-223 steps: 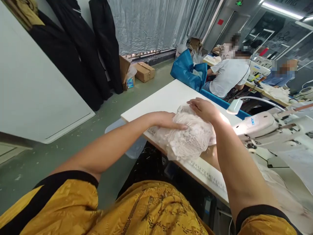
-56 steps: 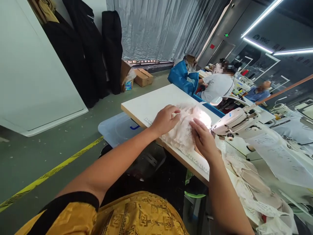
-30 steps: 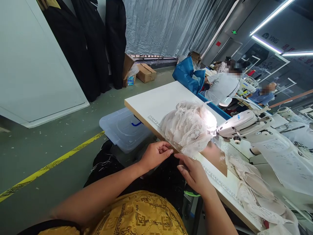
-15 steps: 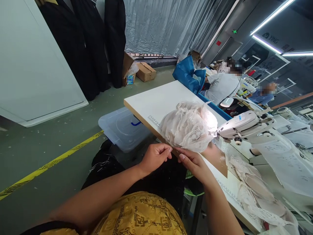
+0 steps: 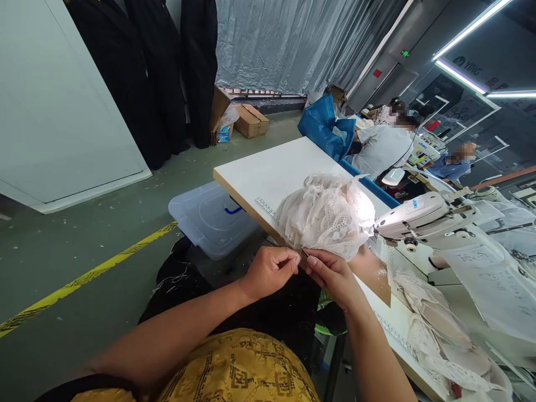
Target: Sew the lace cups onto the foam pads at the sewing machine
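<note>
Both hands meet at near edge of the white table, fingertips almost touching. Left hand curled nearly closed, thumb + forefinger pinched on something too thin to identify, prob a thread or lace edge, can't tell. Right hand also pinched at thumb/index, other fingers folded in, tips right at lower edge of the lace bundle. Bundle is a cream/pink heap sitting on table's near edge, overhanging slightly, just left of the sewing machine, whose lamp lights its right side. More pale fabric lies on table to the right, near person's right forearm. Clear plastic bin w/ lid on floor beside table, left. Blue bag past far table end. Other seated people at machines in bkgd. Cardboard boxes by the curtain wall.
</note>
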`<state>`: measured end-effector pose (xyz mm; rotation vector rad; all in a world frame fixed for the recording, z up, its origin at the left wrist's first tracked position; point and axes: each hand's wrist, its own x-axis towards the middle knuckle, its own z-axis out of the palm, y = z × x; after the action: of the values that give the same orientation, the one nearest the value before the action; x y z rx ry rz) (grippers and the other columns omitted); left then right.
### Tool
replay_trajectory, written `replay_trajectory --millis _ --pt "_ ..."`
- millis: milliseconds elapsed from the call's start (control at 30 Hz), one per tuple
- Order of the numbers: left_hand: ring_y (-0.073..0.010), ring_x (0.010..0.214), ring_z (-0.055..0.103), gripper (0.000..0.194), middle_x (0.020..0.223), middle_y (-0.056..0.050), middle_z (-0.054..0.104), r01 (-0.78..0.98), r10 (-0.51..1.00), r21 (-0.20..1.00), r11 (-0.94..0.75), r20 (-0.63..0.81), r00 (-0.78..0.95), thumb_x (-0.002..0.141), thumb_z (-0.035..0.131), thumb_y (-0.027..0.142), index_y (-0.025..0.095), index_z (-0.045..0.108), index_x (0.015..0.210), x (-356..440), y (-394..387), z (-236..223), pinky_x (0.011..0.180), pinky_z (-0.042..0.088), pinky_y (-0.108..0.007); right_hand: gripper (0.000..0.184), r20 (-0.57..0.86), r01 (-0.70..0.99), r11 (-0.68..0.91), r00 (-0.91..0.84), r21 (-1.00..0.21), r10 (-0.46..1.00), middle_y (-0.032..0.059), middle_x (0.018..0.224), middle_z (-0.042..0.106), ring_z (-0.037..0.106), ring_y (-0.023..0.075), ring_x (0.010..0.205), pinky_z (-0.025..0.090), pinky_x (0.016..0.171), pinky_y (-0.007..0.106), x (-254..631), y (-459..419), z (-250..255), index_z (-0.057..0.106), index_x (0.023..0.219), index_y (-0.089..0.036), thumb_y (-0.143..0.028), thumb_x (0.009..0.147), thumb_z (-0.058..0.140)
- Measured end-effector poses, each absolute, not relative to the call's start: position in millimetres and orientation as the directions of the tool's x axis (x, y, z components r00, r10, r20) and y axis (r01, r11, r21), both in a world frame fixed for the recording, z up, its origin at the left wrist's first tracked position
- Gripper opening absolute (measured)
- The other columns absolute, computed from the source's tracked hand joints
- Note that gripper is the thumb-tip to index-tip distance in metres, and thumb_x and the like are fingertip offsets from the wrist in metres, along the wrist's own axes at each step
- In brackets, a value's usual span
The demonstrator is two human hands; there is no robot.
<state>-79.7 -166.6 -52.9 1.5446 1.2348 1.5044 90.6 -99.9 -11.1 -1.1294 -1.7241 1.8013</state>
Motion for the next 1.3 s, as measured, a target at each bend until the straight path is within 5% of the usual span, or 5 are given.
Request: replay_trajectory --millis 367,600,767,1067,1300 --pt "-0.0099 0.06 0.058 0.02 0.066 0.0 0.065 0.168 0.903 0.895 -0.413 0.426 -0.053 0.089 0.055 0.024 0.015 0.067 0.076 -83 -170 -60 0.061 0.044 -0.02 0.03 -0.245 0.175 -0.173 -0.613 -0.969 0.751 -0.0035 0.067 0.055 0.03 0.0036 0.047 0.015 0.045 0.022 100 -98 -18 0.069 0.108 -0.022 -0.041 0.084 0.067" --pt "-0.0097 0.057 0.056 0.024 0.064 0.001 0.064 0.123 0.934 0.967 -0.224 0.249 -0.258 0.081 0.065 0.03 0.013 0.066 0.099 -78 -154 -62 0.057 0.045 -0.019 0.036 -0.276 0.196 -0.197 -0.601 -0.961 0.75 -0.002 0.069 0.055 0.033 0.0046 0.051 0.022 0.049 0.021 114 -99 -15 0.068 0.113 -0.025 -0.045 0.084 0.066" --pt "-0.0083 0.052 0.054 0.025 0.059 0.001 0.062 0.056 0.962 0.979 -0.195 0.202 -0.183 0.088 0.055 0.031 0.013 0.066 0.073 -75 -148 -55 0.053 0.042 -0.018 0.036 -0.257 0.207 -0.161 -0.619 -0.965 0.742 -0.002 0.071 0.054 0.035 0.0048 0.053 0.027 0.051 0.02 107 -99 -1 0.067 0.114 -0.026 -0.045 0.085 0.065" --pt "-0.0065 0.052 0.052 0.022 0.057 0.002 0.061 0.104 0.943 0.953 -0.284 0.298 -0.151 0.088 0.055 0.024 0.013 0.064 0.07 -80 -163 -48 0.053 0.039 -0.016 0.042 -0.272 0.278 -0.113 -0.643 -0.954 0.716 -0.0018 0.07 0.053 0.044 0.0082 0.062 0.033 0.056 0.021 99 -98 23 0.064 0.119 -0.025 -0.046 0.083 0.066" --pt "-0.0071 0.054 0.052 0.022 0.057 0.002 0.06 0.103 0.932 0.938 -0.33 0.341 -0.12 0.087 0.056 0.021 0.014 0.063 0.068 -82 -166 -40 0.055 0.04 -0.018 0.038 -0.236 0.375 0.089 -0.731 -0.923 0.64 0.0003 0.078 0.057 0.048 0.0113 0.073 0.037 0.065 0.024 104 -91 27 0.063 0.122 -0.025 -0.042 0.087 0.062"
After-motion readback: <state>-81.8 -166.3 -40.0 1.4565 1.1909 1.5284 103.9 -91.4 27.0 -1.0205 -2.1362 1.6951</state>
